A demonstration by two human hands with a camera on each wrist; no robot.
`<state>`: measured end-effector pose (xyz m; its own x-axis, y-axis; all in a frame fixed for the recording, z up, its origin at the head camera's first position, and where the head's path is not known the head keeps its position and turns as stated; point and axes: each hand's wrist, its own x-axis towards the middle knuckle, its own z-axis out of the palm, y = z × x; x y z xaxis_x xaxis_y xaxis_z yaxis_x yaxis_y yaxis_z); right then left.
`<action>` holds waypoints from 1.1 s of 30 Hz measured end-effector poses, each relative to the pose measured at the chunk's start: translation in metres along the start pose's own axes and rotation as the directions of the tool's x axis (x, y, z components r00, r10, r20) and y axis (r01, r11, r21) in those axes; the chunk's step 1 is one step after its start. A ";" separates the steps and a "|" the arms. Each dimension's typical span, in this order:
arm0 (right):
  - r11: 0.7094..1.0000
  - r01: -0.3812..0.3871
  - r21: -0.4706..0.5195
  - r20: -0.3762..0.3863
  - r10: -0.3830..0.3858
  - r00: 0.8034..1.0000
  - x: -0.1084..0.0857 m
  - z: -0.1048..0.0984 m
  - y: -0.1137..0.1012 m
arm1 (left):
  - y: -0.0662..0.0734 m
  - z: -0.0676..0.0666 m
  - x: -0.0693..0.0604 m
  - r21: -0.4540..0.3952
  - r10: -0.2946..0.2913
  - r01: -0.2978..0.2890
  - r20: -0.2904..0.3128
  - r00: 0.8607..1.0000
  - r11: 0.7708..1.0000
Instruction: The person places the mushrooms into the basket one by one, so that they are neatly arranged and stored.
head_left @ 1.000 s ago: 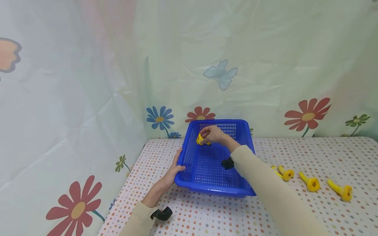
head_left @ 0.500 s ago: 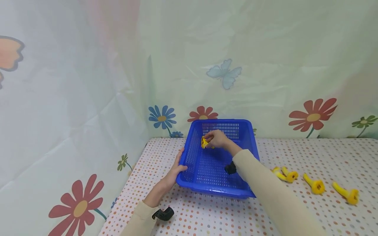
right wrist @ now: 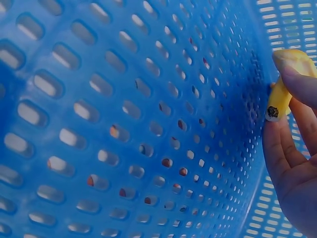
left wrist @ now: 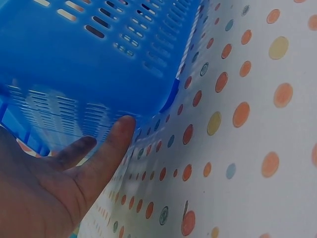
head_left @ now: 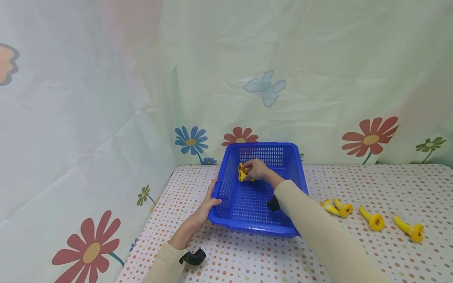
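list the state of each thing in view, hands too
Blue basket: upright on the dotted table
Held mushroom: pinched, inside the basket
Right hand: pinching that mushroom
Left hand: gripping the basket's side
Other mushrooms: lying on the table, some bunched

left sleeve (head_left: 163, 265): long, plain cream. black module (head_left: 193, 257) beside left sleeve: curved, small dots. right sleeve (head_left: 320, 232): matching cream; second dark module (head_left: 273, 204).

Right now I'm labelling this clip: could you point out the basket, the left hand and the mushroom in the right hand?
Basket (head_left: 252, 198), head view: bare bottom.
Left hand (head_left: 205, 207), head view: its middle.
Mushroom (right wrist: 280, 96), right wrist view: stem.
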<state>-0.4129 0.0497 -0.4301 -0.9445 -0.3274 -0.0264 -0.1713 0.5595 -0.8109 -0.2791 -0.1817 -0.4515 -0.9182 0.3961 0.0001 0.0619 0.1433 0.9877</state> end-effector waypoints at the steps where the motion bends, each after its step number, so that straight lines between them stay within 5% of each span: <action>1: 1.000 -0.003 -0.002 0.002 0.003 1.000 0.000 0.000 0.000 | 0.000 0.000 0.000 0.003 -0.003 0.003 0.002 1.000 1.000; 15: 0.999 -0.030 -0.020 -0.010 0.030 0.999 0.002 0.004 0.005 | 0.002 0.000 0.000 0.009 -0.008 0.008 0.004 1.000 1.000; 33: 0.999 0.029 -0.040 -0.010 -0.029 1.000 0.001 0.005 0.003 | 0.001 -0.001 0.001 0.001 -0.006 0.006 0.010 1.000 1.000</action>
<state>-0.4127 0.0480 -0.4356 -0.9418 -0.3361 0.0031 -0.2095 0.5798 -0.7874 -0.2804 -0.1821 -0.4505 -0.9146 0.4044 -0.0076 0.0567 0.1468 0.9875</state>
